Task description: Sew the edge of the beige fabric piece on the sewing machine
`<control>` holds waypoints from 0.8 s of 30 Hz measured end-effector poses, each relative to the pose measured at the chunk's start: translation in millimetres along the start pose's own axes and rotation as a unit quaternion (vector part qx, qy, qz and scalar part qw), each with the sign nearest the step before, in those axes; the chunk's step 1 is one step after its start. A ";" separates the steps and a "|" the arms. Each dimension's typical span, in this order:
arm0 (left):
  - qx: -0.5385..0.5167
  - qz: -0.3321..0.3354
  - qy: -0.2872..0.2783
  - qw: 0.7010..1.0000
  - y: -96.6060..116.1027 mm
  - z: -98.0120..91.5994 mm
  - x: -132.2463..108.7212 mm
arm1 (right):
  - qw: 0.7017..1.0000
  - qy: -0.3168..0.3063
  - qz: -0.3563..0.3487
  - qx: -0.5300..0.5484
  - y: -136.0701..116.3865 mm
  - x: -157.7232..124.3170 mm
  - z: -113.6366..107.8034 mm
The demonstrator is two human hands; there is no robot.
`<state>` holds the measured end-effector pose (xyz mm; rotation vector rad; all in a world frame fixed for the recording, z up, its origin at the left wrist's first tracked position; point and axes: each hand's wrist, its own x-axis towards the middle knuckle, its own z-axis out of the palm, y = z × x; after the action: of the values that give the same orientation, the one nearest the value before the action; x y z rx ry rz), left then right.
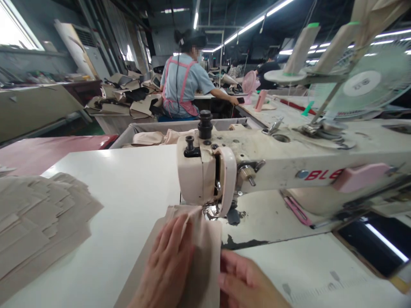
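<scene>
Flat on the white worktop point(128, 192), the beige fabric strip point(205, 244) runs under the cream sewing machine point(205, 175). Left hand point(168, 265) presses it, fingers spread open; right hand point(247, 284) pinches its edge.

Stacked fabric pieces point(38, 222), fan point(366, 83), aproned co-worker point(183, 83) beyond

Fabric strip point(195, 256) and both wrists cut off below

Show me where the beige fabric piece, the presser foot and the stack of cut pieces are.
beige fabric piece point(205, 248): head view, middle of the cloth.
presser foot point(210, 211): head view, metal tip.
stack of cut pieces point(38, 218): head view, top layer.
</scene>
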<state>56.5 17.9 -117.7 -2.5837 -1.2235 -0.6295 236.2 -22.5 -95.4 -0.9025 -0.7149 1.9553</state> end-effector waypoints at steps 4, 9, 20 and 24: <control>-0.243 0.051 -0.097 0.964 -7.7 -2.8 6.0 | 0.995 0.074 -0.040 -0.051 -23.8 17.3 -3.1; -0.369 -0.140 -0.117 0.911 -7.5 -1.9 30.6 | 0.995 0.077 -0.027 -0.065 -22.3 27.1 -10.9; -0.373 -0.154 -0.212 0.890 -20.6 -0.4 69.7 | 0.985 0.119 -0.045 -0.113 -14.4 35.8 -12.6; -0.363 -0.199 -0.206 0.887 -23.8 3.5 70.9 | 0.975 0.149 -0.067 -0.153 13.1 29.5 -11.7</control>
<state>79.0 82.6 -87.7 -3.2085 -2.0121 -0.7475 228.3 -1.6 -121.5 -1.2684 -0.8877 1.5704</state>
